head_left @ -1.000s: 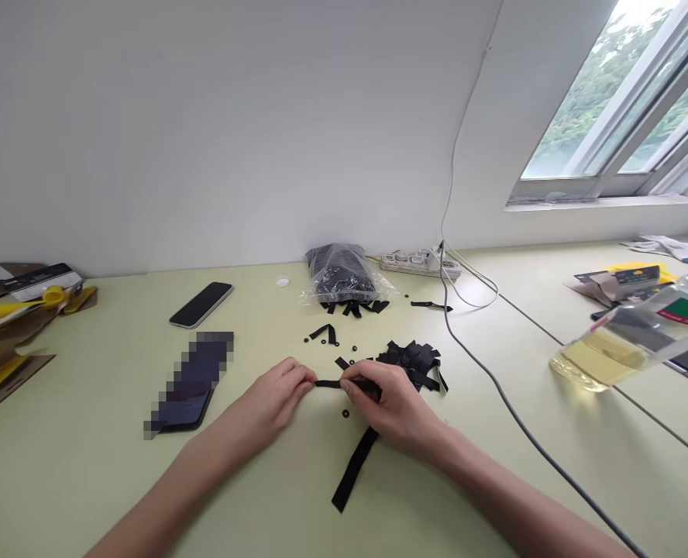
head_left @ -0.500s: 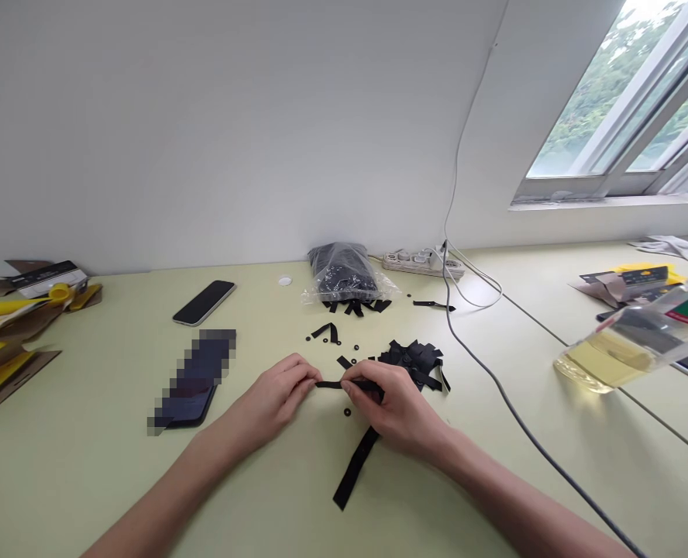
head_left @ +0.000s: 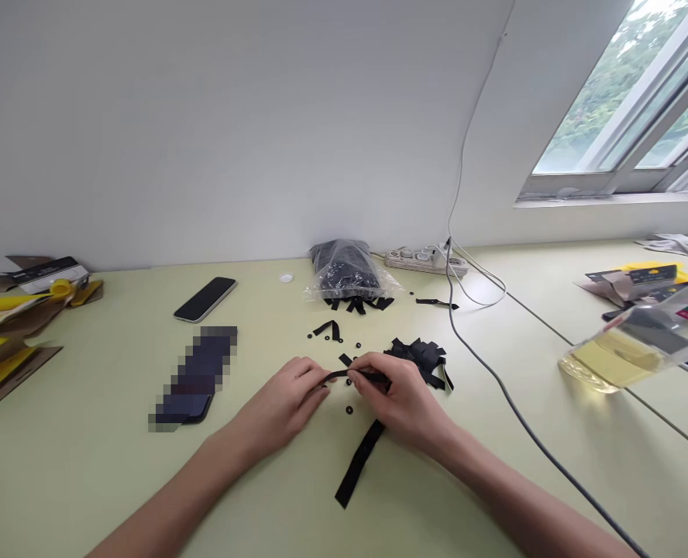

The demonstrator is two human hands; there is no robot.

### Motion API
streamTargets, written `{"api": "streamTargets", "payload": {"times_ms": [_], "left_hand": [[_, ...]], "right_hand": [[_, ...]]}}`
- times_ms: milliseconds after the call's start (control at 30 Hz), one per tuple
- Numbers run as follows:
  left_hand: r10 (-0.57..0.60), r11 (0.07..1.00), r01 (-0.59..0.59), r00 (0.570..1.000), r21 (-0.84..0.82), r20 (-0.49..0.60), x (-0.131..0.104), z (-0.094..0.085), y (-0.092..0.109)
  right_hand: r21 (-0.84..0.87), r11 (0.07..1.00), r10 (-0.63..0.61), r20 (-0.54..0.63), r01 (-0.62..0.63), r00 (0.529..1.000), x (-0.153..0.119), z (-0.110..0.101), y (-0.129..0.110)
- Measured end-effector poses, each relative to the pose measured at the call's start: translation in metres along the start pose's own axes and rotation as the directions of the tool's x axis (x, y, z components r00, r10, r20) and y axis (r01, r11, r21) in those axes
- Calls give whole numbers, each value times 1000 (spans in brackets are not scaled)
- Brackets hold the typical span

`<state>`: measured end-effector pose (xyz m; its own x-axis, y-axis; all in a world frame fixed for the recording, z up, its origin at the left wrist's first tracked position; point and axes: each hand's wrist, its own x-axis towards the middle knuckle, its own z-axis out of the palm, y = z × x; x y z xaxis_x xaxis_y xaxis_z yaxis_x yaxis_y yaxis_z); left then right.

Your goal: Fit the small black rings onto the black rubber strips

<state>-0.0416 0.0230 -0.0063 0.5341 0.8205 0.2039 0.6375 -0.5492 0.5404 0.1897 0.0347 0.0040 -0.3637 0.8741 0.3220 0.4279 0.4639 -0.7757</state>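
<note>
A narrow black strap [head_left: 338, 374] stretches between my two hands, just above the pale green table [head_left: 263, 496]. My left hand [head_left: 294, 391] pinches its left end between thumb and fingers. My right hand [head_left: 393, 391] grips it farther right, with part of the strap hidden under the fingers. Another black strap [head_left: 356, 473] lies on the table below my right hand. Small black rings [head_left: 349, 410] are scattered around my fingertips. Just beyond my right hand sits a heap of short black straps [head_left: 417, 354].
A clear plastic bag [head_left: 349, 271] of black pieces rests against the wall, beside a power strip [head_left: 425, 260]. Two phones, one the silver-edged phone [head_left: 205, 299], lie left. A grey cable [head_left: 507, 399] crosses the right side, near a bottle of yellow liquid [head_left: 617, 349]. Yellow packaged items [head_left: 12, 310] are far left.
The strap between my hands now bows upward, and my left thumb has dropped a little away from the fingers. A small ring has come into view under the strap. The camera view has shifted slightly.
</note>
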Motion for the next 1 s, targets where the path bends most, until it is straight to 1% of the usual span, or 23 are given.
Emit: {"api": "streamTargets", "payload": {"times_ms": [133,267,367,467,533,700,867,933,1000], "left_hand": [[51,997,-52,999,51,19,-1,7,7],[35,991,-35,999,130,-2,0,12,9],[47,979,-50,999,198,19,2,12,9],[93,969,-98,995,229,36,2,12,10],[111,972,-113,994,204,23,2,12,10],[83,989,-76,995,124,-51,2,12,3],[-8,999,14,993,51,-119,3,8,-8],[-61,998,60,988,-12,-143,4,6,-9],[-139,986,121,977,-118,-160,5,4,-6]], "right_hand": [[34,997,66,-91,-63,994,3,-4,3],[61,989,147,-198,-138,969,7,-9,6],[80,985,167,-218,-153,961,8,-10,8],[90,986,157,-184,-142,970,7,-9,7],[99,987,141,-145,-127,979,5,-7,4],[124,987,106,-40,-100,994,2,-2,0],[205,975,69,63,-81,996,1,-1,2],[235,968,61,111,-86,992,1,-2,3],[231,970,44,157,-80,987,-1,-2,3]]}}
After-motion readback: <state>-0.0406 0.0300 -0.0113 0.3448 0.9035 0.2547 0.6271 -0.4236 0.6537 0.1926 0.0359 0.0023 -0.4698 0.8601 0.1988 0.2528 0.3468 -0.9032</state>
